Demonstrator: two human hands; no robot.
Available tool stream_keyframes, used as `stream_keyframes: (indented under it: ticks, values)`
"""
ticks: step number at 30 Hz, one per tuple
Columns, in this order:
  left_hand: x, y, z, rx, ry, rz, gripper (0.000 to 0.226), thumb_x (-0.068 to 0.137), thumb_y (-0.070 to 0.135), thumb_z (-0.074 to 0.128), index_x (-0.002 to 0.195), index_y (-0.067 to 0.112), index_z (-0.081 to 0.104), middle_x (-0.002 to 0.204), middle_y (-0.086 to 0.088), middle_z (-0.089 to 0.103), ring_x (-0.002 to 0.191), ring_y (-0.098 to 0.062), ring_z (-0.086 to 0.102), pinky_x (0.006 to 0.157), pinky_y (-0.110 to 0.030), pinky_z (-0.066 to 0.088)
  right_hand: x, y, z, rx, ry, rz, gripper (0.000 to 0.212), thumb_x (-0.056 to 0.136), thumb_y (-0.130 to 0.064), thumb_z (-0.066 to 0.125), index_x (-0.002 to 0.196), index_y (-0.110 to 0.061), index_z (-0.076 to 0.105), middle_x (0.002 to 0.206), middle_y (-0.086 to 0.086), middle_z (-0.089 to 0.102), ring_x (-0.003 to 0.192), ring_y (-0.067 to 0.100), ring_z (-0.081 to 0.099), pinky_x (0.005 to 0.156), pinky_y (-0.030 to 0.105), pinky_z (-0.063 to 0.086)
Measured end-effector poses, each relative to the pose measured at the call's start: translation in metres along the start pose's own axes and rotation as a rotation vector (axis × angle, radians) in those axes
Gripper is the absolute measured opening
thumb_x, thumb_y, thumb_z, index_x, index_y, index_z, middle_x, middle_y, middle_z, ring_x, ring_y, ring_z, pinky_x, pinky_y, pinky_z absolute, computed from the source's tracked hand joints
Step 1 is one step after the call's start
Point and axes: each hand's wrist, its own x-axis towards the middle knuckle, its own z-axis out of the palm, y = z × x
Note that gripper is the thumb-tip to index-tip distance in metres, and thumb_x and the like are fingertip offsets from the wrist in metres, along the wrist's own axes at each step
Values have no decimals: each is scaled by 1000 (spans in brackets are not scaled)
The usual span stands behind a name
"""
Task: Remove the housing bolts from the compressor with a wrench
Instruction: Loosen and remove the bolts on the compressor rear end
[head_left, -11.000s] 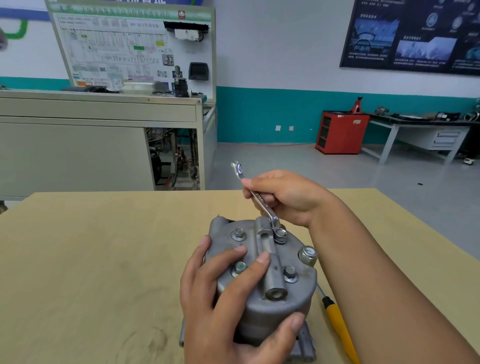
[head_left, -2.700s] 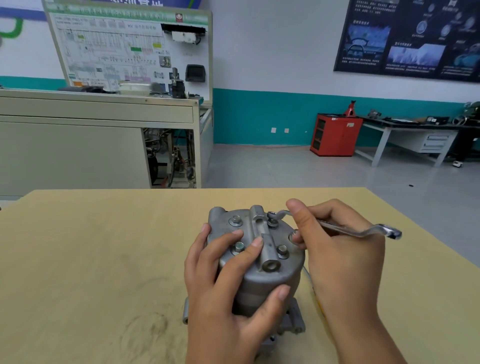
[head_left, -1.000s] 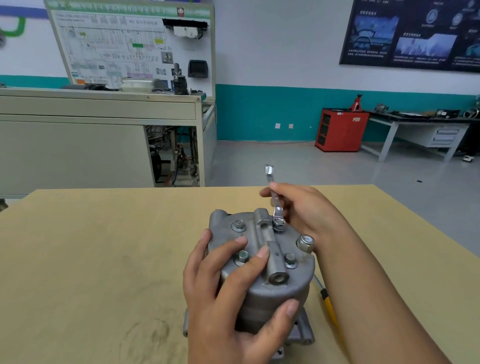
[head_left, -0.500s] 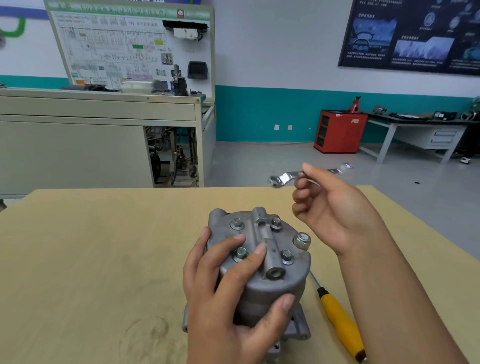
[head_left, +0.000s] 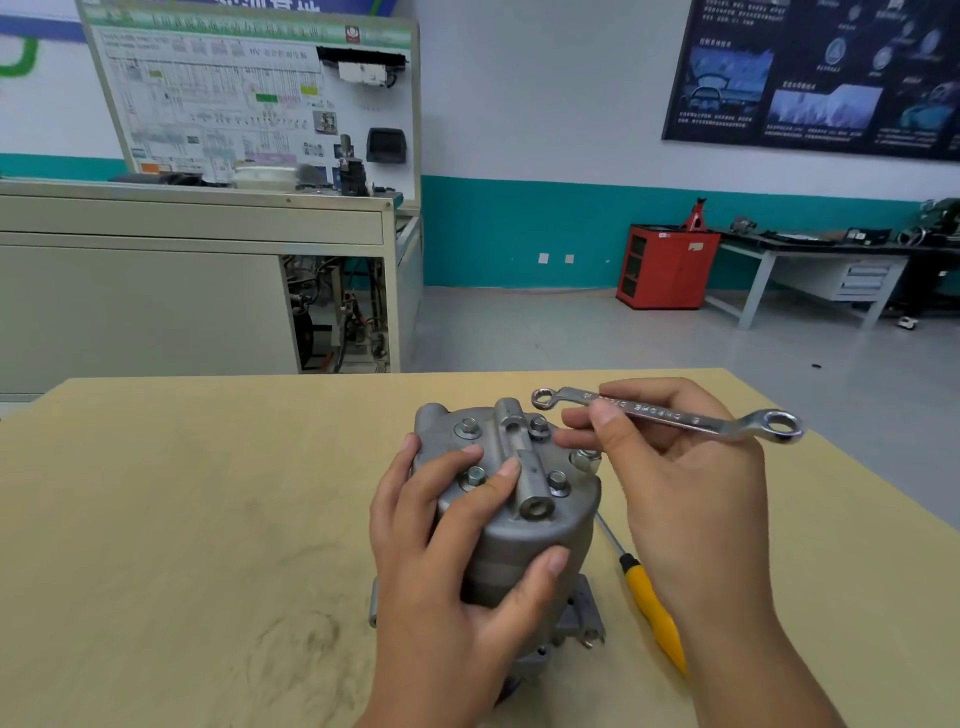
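A grey metal compressor (head_left: 524, 540) stands upright on the wooden table (head_left: 182, 519). Several bolts (head_left: 558, 484) sit in its top housing. My left hand (head_left: 441, 566) grips the compressor body, fingers over the top and thumb on the front. My right hand (head_left: 675, 483) holds a silver double ring wrench (head_left: 670, 414) by its shank, level, just above and to the right of the housing. The wrench's small ring end hovers near the far right bolt (head_left: 538, 427), off it.
A yellow-handled screwdriver (head_left: 652, 616) lies on the table right of the compressor, under my right wrist. Beyond the table stand a beige training bench (head_left: 197, 280) at left, a red cabinet (head_left: 667, 267) and a workbench (head_left: 831, 265) at right.
Since half a second ago my right hand has lowered the wrench toward the housing, its small ring end now close beside the far right bolt. My left hand keeps its grip.
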Motion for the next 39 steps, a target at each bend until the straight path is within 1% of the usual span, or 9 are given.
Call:
stream_keyframes:
  ticks: [4, 8, 13, 19, 25, 29, 32, 35, 39]
  values:
    - [0, 0, -1, -10, -8, -3, 45, 82, 63, 54, 120, 40, 52, 130, 20, 43, 141, -18, 25, 114, -23, 21, -8, 8, 3, -271, 24, -130, 8, 86, -20, 66, 79, -24, 63, 73, -13, 70, 63, 2, 68, 59, 24, 54]
    - [-1, -1, -2, -5, -9, -8, 45, 78, 57, 60, 119, 39, 54, 131, 19, 44, 142, -19, 25, 114, -25, 22, -11, 8, 0, -469, 6, -234, 13, 85, -32, 61, 75, -24, 64, 71, -12, 64, 70, 5, 61, 59, 14, 43]
    - [0, -1, -1, -1, 3, -1, 44, 83, 63, 53, 120, 38, 53, 131, 18, 44, 141, -22, 26, 114, -30, 24, -15, -3, -4, -577, -108, -316, 11, 83, -24, 58, 75, -20, 65, 71, -12, 61, 72, 10, 57, 64, 24, 42]
    - [1, 0, 2, 0, 14, 5, 45, 85, 64, 51, 120, 37, 53, 131, 14, 45, 140, -26, 28, 113, -37, 27, -17, -19, -1, -670, -233, -328, 24, 87, -32, 49, 77, -19, 67, 67, -11, 58, 66, 12, 53, 64, 28, 43]
    - [0, 0, 4, -15, 36, 1, 41, 84, 60, 54, 118, 37, 55, 131, 14, 47, 140, -27, 29, 114, -32, 25, -21, -20, 7, -799, -170, -430, 15, 79, -17, 57, 68, -12, 66, 58, -4, 59, 52, 16, 56, 52, 34, 51]
    - [0, -2, 5, -8, 36, 19, 43, 83, 62, 53, 118, 37, 55, 130, 14, 47, 139, -28, 30, 114, -31, 24, -16, -13, -9, -436, -181, -130, 11, 78, -24, 61, 75, -24, 71, 64, -8, 64, 63, 6, 60, 56, 13, 43]
    - [1, -2, 5, -5, 39, 21, 43, 84, 63, 52, 116, 36, 56, 129, 14, 47, 139, -27, 30, 114, -30, 23, -4, -6, -27, -198, -215, 40, 18, 82, -8, 69, 78, -26, 75, 59, -13, 65, 57, -3, 58, 55, 5, 40]
    - [0, -2, 5, -1, 36, 16, 43, 84, 64, 51, 116, 36, 55, 129, 15, 46, 139, -27, 30, 114, -31, 23, 13, 13, -40, 79, -236, 260, 14, 69, -7, 65, 76, -12, 76, 54, -5, 54, 54, 2, 48, 54, 12, 41]
    - [1, -2, 5, 17, 38, 38, 42, 84, 63, 51, 116, 36, 55, 129, 15, 46, 139, -27, 30, 114, -31, 24, 35, 41, -38, 483, -125, 563, 5, 68, -9, 57, 73, -9, 56, 56, -1, 45, 51, 8, 43, 53, 20, 36]
